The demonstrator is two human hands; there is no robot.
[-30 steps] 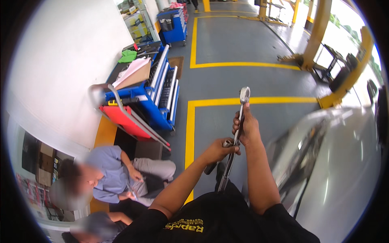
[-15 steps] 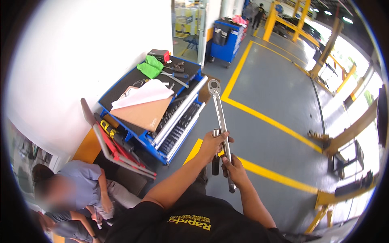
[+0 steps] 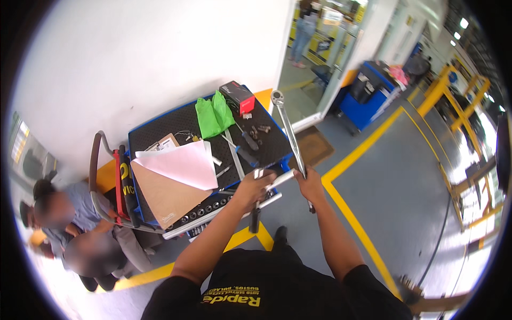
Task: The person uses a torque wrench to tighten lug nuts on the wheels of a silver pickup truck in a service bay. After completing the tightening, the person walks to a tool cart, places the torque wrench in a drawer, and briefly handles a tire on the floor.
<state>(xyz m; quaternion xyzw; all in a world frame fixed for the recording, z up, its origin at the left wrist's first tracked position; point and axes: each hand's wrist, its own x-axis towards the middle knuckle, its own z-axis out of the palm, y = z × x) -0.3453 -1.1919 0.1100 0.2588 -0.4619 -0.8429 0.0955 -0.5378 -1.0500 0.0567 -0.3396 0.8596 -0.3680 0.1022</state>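
The right hand [image 3: 311, 185] is closed around the shaft of a long, slim, polished steel ratchet wrench [image 3: 288, 133], gripping it low down so the bar rises up and away to a round ratchet head near the far edge of the cart. The left hand [image 3: 252, 186] is curled around a short, pale metal bar [image 3: 278, 180] that reaches across to touch the wrench shaft just beside the right hand; a dark cylindrical handle [image 3: 255, 220] hangs below the left hand, though how it joins cannot be told. Both forearms are bare, coming out of black short sleeves.

Just beyond the hands stands a blue metal tool cart [image 3: 140, 133] with a black, dimpled rubber surface. On it lie a smooth pink paper sheet [image 3: 184, 166] over a brown cardboard sheet [image 3: 162, 196], a crumpled green cloth [image 3: 213, 114], a small red and black box [image 3: 237, 97] and loose screwdrivers [image 3: 242, 143]. An open drawer holds a row of dark sockets [image 3: 205, 208]. The floor [image 3: 394, 176] is smooth grey with yellow painted lines. Two people [image 3: 80, 234] crouch left of the cart.
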